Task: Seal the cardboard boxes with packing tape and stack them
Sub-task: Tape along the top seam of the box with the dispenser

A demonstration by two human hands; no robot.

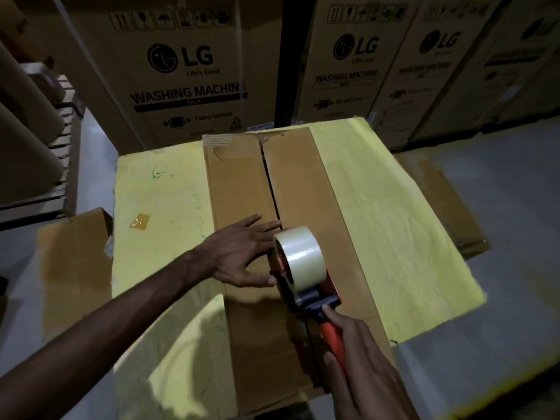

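Left arm bare, reaching in from lower left, forearm extended. Left hand (242, 253) flat, palm down, fingers straight and spread, thumb out. Right hand (363, 368) entering from lower right, fingers curled round handle of tape dispenser (306, 268), one finger laid straight along it.

I count one long cardboard box (242, 189). One tape dispenser (315, 295), one roll of clear tape (303, 259) on it. Two hands in view: left hand (239, 256), right hand (360, 359). One yellow sheet (378, 207). Two flattened cardboard pieces (69, 268) (448, 201), one each side. One tape scrap (140, 221). Three washing-machine cartons (181, 71) (348, 74) (430, 65) I can read; a possible fourth at far right is too dark for me to count.
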